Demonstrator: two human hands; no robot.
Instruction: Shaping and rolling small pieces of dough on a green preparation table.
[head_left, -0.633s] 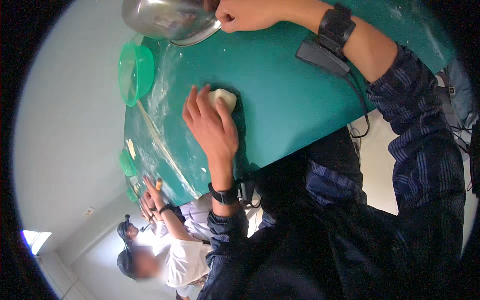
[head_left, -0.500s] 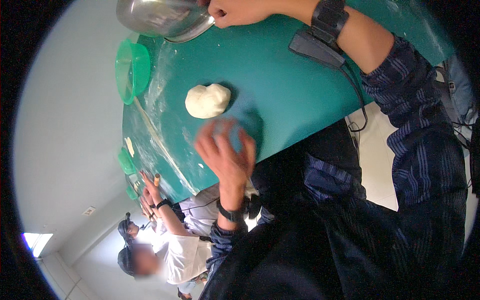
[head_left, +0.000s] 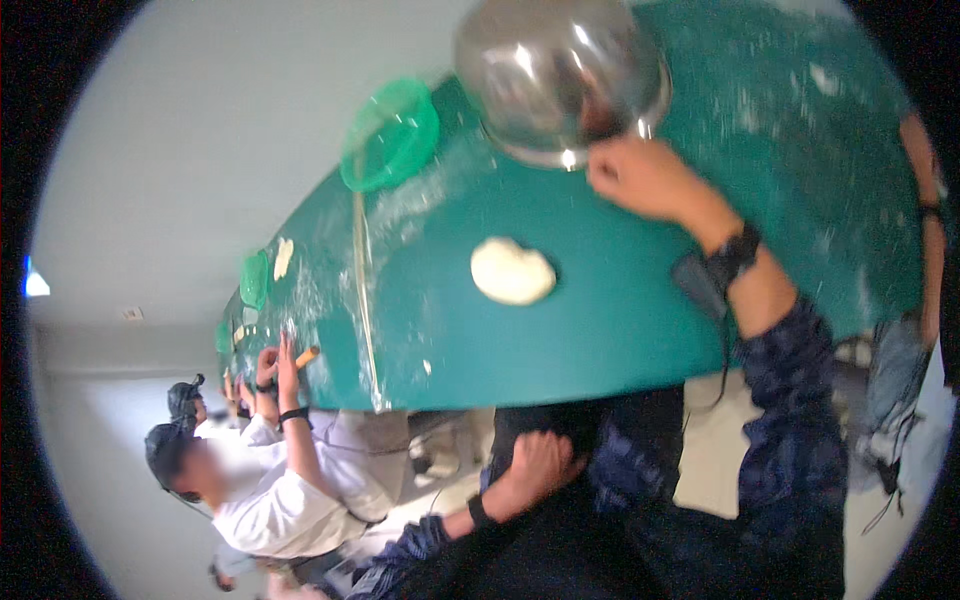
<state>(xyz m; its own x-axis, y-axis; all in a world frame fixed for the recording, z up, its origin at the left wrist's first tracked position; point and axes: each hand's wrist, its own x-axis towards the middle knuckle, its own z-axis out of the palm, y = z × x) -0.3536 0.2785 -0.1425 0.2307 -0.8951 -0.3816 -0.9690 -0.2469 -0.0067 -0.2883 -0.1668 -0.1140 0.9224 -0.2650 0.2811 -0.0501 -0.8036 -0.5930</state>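
R hand (head_left: 648, 180) curled by metal bowl (head_left: 555, 80), L hand (head_left: 543, 465) half-curled; can't tell if gripping. Pinch rim (head_left: 568, 159) firmly, well clear o/ dough (head_left: 512, 271).

Long dark blue sleeves (head_left: 790, 390) cover most of the arms, and they seem to have thin, paler lines, though it is too blurry to be sure. Behind the right hand (head_left: 645, 178) is a chunky black band (head_left: 737, 252), with a dark box (head_left: 697, 283) beside it and a thin black cord (head_left: 724, 350) hanging past the worktop's front edge (head_left: 560, 392). Behind the left hand (head_left: 545, 465) is a black strap (head_left: 480, 513). The clothes (head_left: 570, 540) in the middle are black.
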